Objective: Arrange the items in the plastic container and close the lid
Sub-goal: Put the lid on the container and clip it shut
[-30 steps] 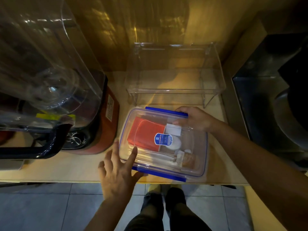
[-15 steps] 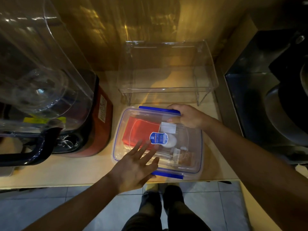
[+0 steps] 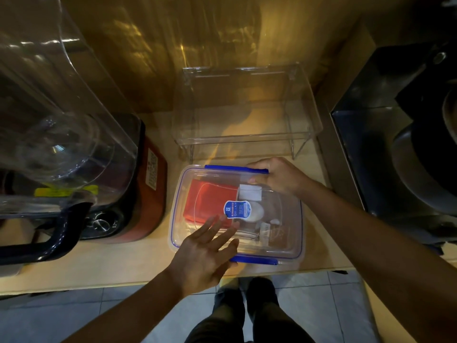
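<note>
A clear plastic container (image 3: 286,219) with a transparent lid (image 3: 277,201) on top sits near the counter's front edge. Blue latches run along its far edge (image 3: 222,167) and near edge (image 3: 257,260). Through the lid I see a red packet (image 3: 207,204), a white piece (image 3: 249,191), a white oval item (image 3: 256,211) and a brown sachet (image 3: 278,236); a blue label (image 3: 236,209) is stuck on the lid. My left hand (image 3: 207,253) lies flat, fingers spread, on the lid's near-left part. My right hand (image 3: 279,178) grips the far edge at the blue latch.
A large blender (image 3: 61,149) with a clear jug and red base stands at the left. A clear acrylic stand (image 3: 247,107) is behind the container. A dark appliance (image 3: 395,144) fills the right. Tiled floor (image 3: 74,313) and my shoes lie below the counter edge.
My left hand has moved from the container's near-left corner onto the top of the lid. My right hand has stayed on the far latch.
</note>
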Tool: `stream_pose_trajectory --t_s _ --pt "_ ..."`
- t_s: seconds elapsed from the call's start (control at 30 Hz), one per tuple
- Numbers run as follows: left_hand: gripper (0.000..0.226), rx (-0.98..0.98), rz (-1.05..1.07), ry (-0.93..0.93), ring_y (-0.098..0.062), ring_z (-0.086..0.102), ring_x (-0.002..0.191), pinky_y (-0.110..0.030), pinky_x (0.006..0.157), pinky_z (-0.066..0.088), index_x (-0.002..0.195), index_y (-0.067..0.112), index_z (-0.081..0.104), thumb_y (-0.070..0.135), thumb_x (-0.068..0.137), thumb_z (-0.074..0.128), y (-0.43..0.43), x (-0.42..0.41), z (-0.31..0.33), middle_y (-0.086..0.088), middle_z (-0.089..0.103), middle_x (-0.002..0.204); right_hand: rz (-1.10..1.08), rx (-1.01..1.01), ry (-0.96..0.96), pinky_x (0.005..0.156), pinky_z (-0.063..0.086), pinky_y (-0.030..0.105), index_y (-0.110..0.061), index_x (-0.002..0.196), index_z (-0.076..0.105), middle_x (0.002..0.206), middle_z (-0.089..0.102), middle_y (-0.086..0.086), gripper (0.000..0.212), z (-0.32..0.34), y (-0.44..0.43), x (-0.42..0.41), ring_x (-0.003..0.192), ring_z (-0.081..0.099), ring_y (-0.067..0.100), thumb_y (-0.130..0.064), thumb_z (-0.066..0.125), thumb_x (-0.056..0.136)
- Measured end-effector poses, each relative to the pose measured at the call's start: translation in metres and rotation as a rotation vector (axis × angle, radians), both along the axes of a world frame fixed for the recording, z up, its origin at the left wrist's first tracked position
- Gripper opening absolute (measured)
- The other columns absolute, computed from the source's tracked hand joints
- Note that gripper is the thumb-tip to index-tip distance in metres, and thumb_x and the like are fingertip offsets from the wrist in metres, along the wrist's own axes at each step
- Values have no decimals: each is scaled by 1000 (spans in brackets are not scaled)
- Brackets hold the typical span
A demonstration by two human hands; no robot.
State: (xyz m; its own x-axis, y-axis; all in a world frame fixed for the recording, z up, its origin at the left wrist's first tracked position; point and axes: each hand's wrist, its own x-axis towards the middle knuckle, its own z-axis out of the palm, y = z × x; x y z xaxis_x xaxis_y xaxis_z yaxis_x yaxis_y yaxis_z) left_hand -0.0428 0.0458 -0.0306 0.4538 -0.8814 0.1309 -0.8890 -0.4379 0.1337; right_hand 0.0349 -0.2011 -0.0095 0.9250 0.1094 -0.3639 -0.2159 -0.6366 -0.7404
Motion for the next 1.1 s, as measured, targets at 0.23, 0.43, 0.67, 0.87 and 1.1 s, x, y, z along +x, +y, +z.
stream_pose_trajectory --t_s 0.23,0.43,0.67,0.87,1.1 --pt "53 -432 909 485 -13 49 108 -34 90 44 122 23 49 58 83 51 14 5 19 1 58 114 -594 -40 -114 92 44 39 -18 124 51 129 55 6 52 3 -26 -24 114 52 24 -44 63 81" --pt "61 -528 1370 1209 -25 63 94 -42 77 55 122 9 47 42 76 72 21 31 9 -10 63 112 -582 157 163 63 49 28 -27 102 52 96 62 -3 26 -18 -32 -88 82 62 13 -46 56 85" --pt "27 -764 1309 1366 -23 72 76 -38 67 56 96 1 60 16 78 72 26 32 21 -15 70 90 -662 389 42 58 52 19 -22 124 49 98 65 -5 43 -17 -15 -118 83 66 9 -21 65 84" --pt "26 -993 1122 1340 -17 61 59 -31 56 44 69 9 49 19 58 70 30 16 78 -5 62 64 -726 519 -131 55 55 21 -29 117 55 103 64 0 41 33 -28 -133 79 70 10 -28 64 77" --pt "17 -1166 904 1231 -16 63 54 -32 54 47 76 12 55 17 62 63 17 20 145 -8 65 69 -707 621 -413 56 58 23 -23 109 63 92 69 0 40 104 -42 -112 75 70 12 -30 63 70"
